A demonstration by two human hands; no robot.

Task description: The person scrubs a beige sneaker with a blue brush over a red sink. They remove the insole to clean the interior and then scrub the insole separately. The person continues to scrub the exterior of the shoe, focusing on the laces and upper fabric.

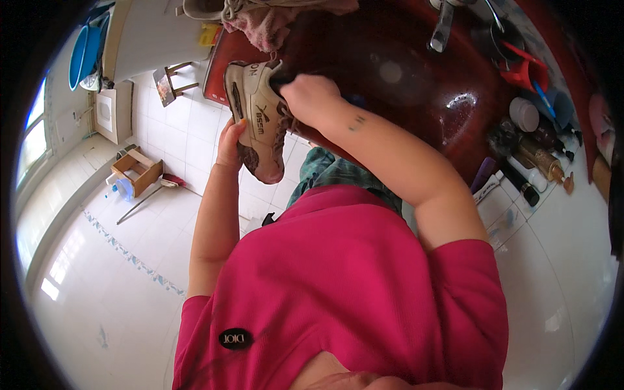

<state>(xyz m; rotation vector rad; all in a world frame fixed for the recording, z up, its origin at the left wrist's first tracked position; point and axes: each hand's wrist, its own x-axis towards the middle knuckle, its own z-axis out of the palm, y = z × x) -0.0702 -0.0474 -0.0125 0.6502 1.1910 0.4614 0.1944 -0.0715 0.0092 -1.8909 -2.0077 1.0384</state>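
Observation:
A beige sneaker (261,107) with dark lettering and brown-black patches is held up at the front left of a dark red washbasin (390,117). My left hand (231,144) grips it from the left, thumb on its side. At the shoe's opening is my right hand (312,100), its fingers curled inward and mostly hidden. Something dark shows between those fingers and the collar; whether it is lining or a held thing, I cannot tell. Beyond lies another light shoe (202,9) with laces, beside a wet pink cloth (263,27).
A chrome faucet (441,29) rises at the basin's back. Along the right counter stand a red cup (524,70), a white-lidded jar (524,114), tubes and bottles. On the tiled floor at left are a small stool (165,87), a wooden box (139,168) and a long-handled tool (146,202).

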